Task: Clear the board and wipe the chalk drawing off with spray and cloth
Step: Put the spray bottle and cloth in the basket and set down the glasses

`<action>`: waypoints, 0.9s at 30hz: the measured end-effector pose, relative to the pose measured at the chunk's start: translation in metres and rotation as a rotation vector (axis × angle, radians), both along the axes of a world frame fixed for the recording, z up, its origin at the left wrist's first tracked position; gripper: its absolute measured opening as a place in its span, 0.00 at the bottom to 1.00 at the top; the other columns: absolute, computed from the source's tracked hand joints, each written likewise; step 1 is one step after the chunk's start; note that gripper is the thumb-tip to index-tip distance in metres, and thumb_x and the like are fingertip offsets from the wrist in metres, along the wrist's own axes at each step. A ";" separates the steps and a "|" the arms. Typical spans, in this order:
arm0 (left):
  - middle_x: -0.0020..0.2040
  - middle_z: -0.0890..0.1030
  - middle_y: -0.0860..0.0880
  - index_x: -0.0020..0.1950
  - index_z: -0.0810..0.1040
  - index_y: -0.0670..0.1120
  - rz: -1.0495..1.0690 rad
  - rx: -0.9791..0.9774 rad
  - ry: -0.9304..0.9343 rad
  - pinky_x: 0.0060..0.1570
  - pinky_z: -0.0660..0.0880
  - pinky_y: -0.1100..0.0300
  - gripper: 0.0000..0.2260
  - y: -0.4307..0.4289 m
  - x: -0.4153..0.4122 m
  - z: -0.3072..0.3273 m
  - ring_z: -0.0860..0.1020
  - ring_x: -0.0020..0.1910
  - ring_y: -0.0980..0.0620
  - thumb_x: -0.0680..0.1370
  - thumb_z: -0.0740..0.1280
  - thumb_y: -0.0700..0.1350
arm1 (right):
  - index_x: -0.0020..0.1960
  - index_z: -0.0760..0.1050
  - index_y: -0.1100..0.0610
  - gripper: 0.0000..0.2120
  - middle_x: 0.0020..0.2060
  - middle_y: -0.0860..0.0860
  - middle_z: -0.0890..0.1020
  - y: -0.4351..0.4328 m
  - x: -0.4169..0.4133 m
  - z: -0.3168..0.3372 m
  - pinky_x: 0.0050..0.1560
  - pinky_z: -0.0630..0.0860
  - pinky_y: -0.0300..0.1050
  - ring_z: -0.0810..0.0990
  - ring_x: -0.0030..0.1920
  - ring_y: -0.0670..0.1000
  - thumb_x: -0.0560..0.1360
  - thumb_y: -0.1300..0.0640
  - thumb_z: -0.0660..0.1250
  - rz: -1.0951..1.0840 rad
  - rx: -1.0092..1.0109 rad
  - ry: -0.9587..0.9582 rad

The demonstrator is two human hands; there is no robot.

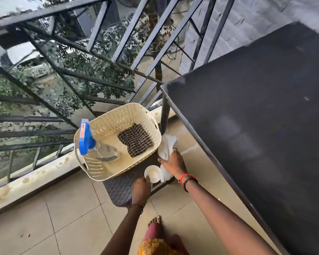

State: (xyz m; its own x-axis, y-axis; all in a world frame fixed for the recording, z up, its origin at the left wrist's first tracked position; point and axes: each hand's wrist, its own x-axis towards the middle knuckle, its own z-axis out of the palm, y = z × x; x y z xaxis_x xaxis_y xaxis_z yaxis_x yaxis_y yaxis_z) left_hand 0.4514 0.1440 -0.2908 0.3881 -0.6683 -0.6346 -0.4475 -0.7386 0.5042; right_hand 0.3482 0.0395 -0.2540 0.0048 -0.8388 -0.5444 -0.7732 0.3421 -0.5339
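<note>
The board (256,116), at three o'clock, is finished in matt black. The basket (118,116) is moulded of perforated cream plastic, a striped woven cloth (135,140) laid within. The white cloth (167,144) is shown soft and crumpled, the small cup (151,173) smooth.

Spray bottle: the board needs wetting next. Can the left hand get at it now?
Probably within reach: the spray bottle sits uncovered in the open basket, near the left hand. But that hand holds a small white bowl, so it isn't free.

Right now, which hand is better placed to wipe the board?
Right. The right hand grips the white cloth, nearest the board; the left hand holds the white cup beside the basket.
</note>
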 end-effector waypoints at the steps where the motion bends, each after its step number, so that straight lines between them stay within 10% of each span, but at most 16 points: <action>1: 0.50 0.81 0.30 0.49 0.80 0.31 0.027 -0.014 0.010 0.45 0.73 0.50 0.20 -0.001 0.001 0.001 0.79 0.51 0.34 0.83 0.56 0.45 | 0.60 0.68 0.62 0.28 0.58 0.62 0.76 0.000 0.002 -0.001 0.58 0.74 0.51 0.75 0.60 0.61 0.68 0.49 0.72 0.002 0.001 -0.001; 9: 0.46 0.81 0.30 0.44 0.80 0.29 0.087 -0.020 0.041 0.37 0.61 0.58 0.19 -0.003 0.003 0.015 0.73 0.38 0.44 0.82 0.59 0.44 | 0.54 0.71 0.63 0.19 0.54 0.62 0.79 0.002 0.005 0.007 0.49 0.76 0.50 0.78 0.54 0.63 0.69 0.53 0.70 -0.036 0.019 0.013; 27: 0.53 0.81 0.34 0.45 0.77 0.38 -0.085 0.003 -0.026 0.38 0.59 0.60 0.10 0.052 0.002 0.128 0.75 0.47 0.39 0.81 0.59 0.40 | 0.51 0.73 0.59 0.21 0.49 0.56 0.81 0.087 -0.034 0.128 0.48 0.79 0.52 0.80 0.49 0.58 0.68 0.44 0.68 -0.132 -0.045 -0.067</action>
State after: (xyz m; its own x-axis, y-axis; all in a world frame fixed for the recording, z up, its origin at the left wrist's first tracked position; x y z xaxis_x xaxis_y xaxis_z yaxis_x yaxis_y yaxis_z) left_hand 0.4538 0.1964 -0.1631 0.3468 -0.6978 -0.6267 -0.5217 -0.6988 0.4894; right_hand 0.3147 0.1264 -0.1264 -0.0722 -0.8580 -0.5086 -0.6852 0.4131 -0.5998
